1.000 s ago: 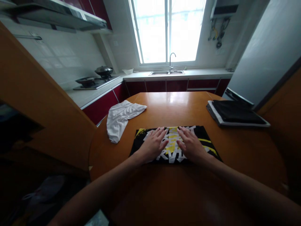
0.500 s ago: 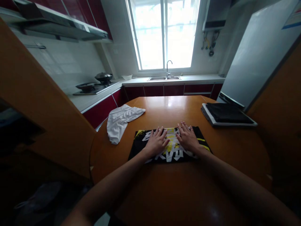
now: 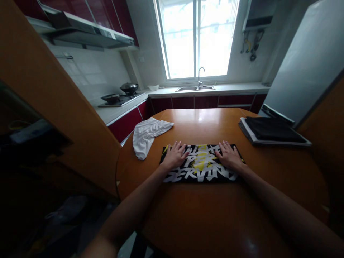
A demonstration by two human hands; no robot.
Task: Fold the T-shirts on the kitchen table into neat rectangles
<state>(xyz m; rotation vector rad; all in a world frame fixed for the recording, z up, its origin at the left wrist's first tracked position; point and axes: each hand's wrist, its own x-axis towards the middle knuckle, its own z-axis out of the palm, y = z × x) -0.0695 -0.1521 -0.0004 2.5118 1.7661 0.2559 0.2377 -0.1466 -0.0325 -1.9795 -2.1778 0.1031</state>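
A folded black garment [image 3: 200,168] with white lettering and yellow splashes lies flat on the wooden table in front of me. My left hand [image 3: 174,156] rests palm down on its left part, fingers spread. On its right part lies my right hand [image 3: 228,156], also flat with the fingers apart. The middle of the print shows between the two hands. Neither hand grips anything. A crumpled white cloth [image 3: 149,138], perhaps a garment, lies to the far left of my left hand.
A stack of folded dark and white cloth [image 3: 274,130] sits at the right of the round-ended wooden table [image 3: 204,123]. Beyond are a counter with a sink [image 3: 195,88], a stove with pans [image 3: 129,87], and a fridge [image 3: 301,68] on the right.
My hands have moved apart across the garment, the left toward its left edge and the right toward its right edge, uncovering more lettering. The camera view has turned slightly left.
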